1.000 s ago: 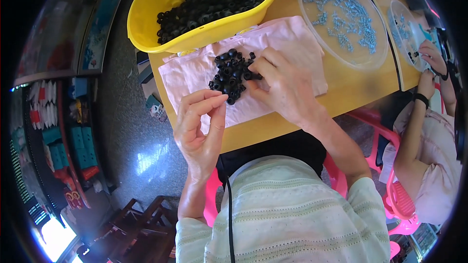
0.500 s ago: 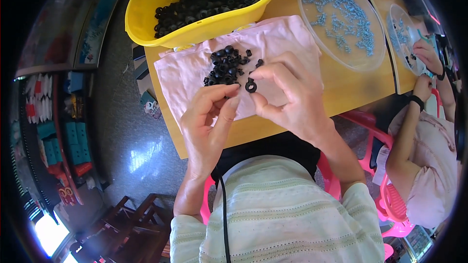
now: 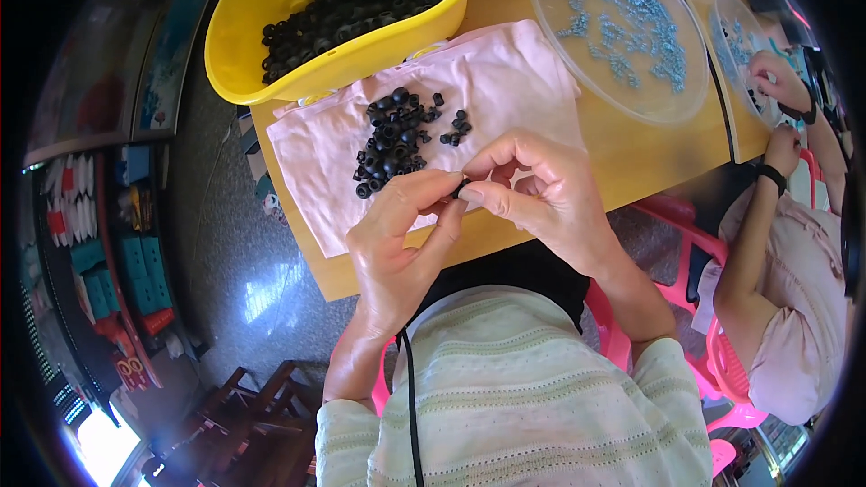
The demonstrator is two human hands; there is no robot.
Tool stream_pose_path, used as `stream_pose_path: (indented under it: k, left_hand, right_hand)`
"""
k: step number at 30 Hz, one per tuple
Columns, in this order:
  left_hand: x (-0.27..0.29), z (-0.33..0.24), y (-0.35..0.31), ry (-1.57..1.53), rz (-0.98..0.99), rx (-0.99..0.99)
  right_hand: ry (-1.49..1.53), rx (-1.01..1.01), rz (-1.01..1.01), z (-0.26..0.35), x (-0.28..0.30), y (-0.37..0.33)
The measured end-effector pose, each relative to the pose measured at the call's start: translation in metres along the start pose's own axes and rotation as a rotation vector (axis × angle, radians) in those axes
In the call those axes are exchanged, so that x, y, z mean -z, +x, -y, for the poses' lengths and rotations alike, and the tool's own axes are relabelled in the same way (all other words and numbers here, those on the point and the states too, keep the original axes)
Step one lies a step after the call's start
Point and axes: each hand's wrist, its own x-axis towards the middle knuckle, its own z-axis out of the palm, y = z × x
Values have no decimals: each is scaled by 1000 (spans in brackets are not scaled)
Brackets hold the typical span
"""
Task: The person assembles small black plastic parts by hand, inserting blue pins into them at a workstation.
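A small black part [image 3: 461, 187], ring-shaped in the earlier frame, is pinched between the fingertips of both hands above the near edge of the pink cloth. My left hand [image 3: 401, 230] grips it from the left with thumb and index finger. On its other side, the thumb and index of my right hand [image 3: 532, 194] close on it too. Fingers cover most of the part. Just beyond my left hand lies a pile of loose black parts [image 3: 394, 137], some round and some small. A little cluster of black pieces [image 3: 456, 129] sits to its right.
The pink cloth [image 3: 514, 72] covers part of the wooden table [image 3: 622, 158]. A yellow tub [image 3: 225, 50] of black parts stands at the back left. Back right is a clear round tray [image 3: 595, 95] with light-blue pieces. A co-worker's hands [image 3: 780, 81] are at another tray on the right.
My hands have come together, so the black ring part in my right fingers now meets my left fingertips. Several small pieces lie clustered right of the pile. The view has shifted slightly.
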Motion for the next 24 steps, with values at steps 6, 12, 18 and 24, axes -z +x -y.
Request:
stream_pose_path:
  k: [6, 12, 18, 24]
  left_hand:
    - [-5, 1, 4, 186, 2, -105]
    - [-5, 8, -3, 147, -1, -23]
    - [-7, 7, -4, -67, 52, 117]
    - [-7, 8, -9, -136, 9, 190]
  right_hand:
    - [64, -196, 35, -1, 6, -3]
    - [-707, 411, -236, -31, 14, 14]
    - [-806, 417, -255, -30, 18, 9]
    - [-800, 225, -449, -3, 75, 10]
